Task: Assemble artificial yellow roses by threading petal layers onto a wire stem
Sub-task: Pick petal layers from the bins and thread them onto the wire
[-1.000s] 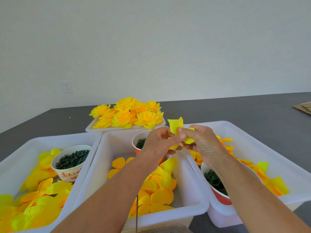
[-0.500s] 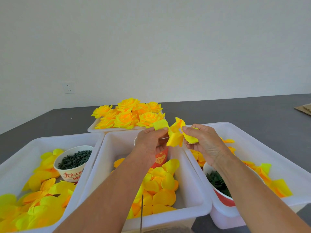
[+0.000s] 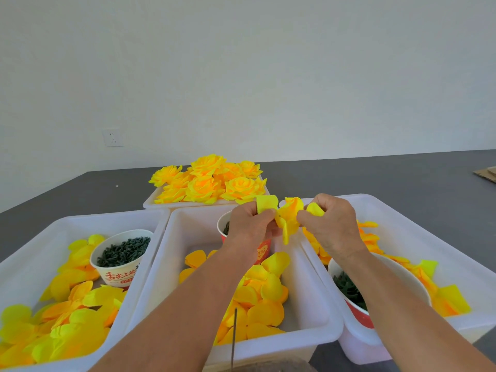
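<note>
A yellow petal layer point(image 3: 288, 217) with orange shading is held up over the middle white tub point(image 3: 319, 280). My left hand point(image 3: 249, 224) pinches its left petal and my right hand point(image 3: 327, 221) pinches its right petal, so the layer is stretched between them. A thin dark wire stem point(image 3: 234, 336) stands upright at the near edge, below my left forearm; its top end is free. Loose yellow petals point(image 3: 263, 299) lie in the middle tub.
A far tray holds finished yellow roses point(image 3: 209, 182). The left tub point(image 3: 32, 237) holds petal layers and a paper cup of dark green parts point(image 3: 122, 253). Two more cups point(image 3: 375, 299) stand in the middle and right tubs. Cardboard point(image 3: 487, 173) lies at far right.
Both hands have drawn apart, spreading the petal layer open between them. The view has tilted slightly, so the tubs sit a little lower in the frame.
</note>
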The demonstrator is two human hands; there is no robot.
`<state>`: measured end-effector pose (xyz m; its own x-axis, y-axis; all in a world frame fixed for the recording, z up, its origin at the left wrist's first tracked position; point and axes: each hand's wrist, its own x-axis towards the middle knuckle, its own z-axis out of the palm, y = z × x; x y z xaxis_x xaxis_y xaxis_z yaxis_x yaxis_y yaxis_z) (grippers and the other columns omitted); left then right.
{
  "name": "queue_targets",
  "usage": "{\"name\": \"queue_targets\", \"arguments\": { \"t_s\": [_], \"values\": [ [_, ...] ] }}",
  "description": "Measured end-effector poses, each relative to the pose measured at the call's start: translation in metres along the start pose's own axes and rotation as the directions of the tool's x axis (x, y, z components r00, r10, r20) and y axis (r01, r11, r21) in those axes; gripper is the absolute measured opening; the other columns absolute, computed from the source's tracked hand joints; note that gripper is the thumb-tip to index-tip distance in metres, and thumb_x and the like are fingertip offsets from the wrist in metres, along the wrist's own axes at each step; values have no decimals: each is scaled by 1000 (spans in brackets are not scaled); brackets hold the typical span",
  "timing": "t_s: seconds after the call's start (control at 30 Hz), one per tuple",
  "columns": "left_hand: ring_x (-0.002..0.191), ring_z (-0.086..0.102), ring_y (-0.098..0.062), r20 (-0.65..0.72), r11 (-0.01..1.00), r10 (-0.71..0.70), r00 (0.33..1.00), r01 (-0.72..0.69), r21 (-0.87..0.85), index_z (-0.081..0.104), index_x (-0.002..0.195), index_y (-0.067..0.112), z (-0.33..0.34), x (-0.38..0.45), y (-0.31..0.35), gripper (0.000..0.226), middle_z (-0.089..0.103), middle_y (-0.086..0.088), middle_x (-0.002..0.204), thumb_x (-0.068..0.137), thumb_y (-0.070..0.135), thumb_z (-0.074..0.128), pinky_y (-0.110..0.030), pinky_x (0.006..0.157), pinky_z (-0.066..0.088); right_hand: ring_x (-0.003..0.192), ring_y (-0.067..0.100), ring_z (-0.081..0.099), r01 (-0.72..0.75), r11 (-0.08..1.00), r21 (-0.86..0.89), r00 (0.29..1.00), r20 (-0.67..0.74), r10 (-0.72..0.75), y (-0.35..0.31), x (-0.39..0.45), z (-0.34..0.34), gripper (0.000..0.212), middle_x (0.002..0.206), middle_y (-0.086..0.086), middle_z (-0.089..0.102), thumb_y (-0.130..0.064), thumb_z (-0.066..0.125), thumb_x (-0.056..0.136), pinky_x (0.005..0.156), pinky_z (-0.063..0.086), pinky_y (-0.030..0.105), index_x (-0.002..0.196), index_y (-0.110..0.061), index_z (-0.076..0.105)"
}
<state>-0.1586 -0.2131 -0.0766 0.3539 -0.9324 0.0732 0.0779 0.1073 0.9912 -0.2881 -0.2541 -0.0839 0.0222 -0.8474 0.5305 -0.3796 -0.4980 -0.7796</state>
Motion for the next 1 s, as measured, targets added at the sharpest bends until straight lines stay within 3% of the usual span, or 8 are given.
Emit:
{"name": "queue_targets", "arguments": {
  "t_s": [0.1,0.3,0.53,0.63,0.67,0.77,0.9,1.0],
  "values": [
    [63,66,-12,36,998,41,998,-43,54,66,89,2,4,-4,-1,10,68,-7,75,83,9,68,-23,59,57,53,15,32,108,994,-22,994,39,-107,-4,-6,0,27,52,7,41,-6,69,70,48,29,27,56,-2,46],
    [44,60,0,8,977,130,991,-129,168,68,75,9,3,-6,0,9,61,12,48,81,15,72,-7,41,41,55,15,40,125,992,23,990,65,-126,-6,-7,-2,24,64,21,58,-11,73,74,47,35,21,65,5,56],
    [40,50,16,46,807,277,960,-259,531,61,83,16,4,-2,-2,9,55,14,64,82,8,66,0,40,34,63,33,51,134,988,-75,990,-42,-137,-2,-4,-1,27,67,19,62,-7,68,74,52,40,33,57,-6,47],
    [50,59,1,-8,754,297,955,-229,616,62,80,17,0,1,-2,8,58,9,64,82,9,63,-8,44,37,54,25,42,143,984,-107,984,-89,-153,-1,-4,-1,35,55,10,53,-6,67,73,50,37,33,54,-14,39],
    [61,61,-5,-39,738,298,954,-205,643,63,79,16,-3,3,-2,7,63,4,71,81,9,62,-15,55,43,50,18,35,137,984,-117,981,-123,-151,-1,-3,-1,39,51,4,44,-5,67,73,49,33,28,53,-17,36],
    [81,67,-33,-139,844,234,962,-129,521,67,84,8,-9,10,-2,9,68,-13,88,80,3,60,-42,77,55,51,12,31,64,995,-76,965,-251,-82,0,3,-6,38,51,-5,36,-3,66,72,48,31,14,55,-18,37],
    [80,67,-36,-211,941,194,958,-121,317,63,72,18,-11,11,-2,18,68,-13,83,84,5,61,-49,75,56,62,10,43,21,1000,15,955,-297,-15,0,4,-7,19,68,-10,48,0,63,74,54,32,14,83,-13,53],
    [87,64,-32,-297,970,196,935,-141,196,61,67,25,-13,9,0,24,65,-4,80,87,12,63,-49,77,56,67,17,42,-15,999,35,945,-327,25,2,5,-9,36,73,-11,47,4,53,78,62,27,22,108,-16,56]
  ]
}}
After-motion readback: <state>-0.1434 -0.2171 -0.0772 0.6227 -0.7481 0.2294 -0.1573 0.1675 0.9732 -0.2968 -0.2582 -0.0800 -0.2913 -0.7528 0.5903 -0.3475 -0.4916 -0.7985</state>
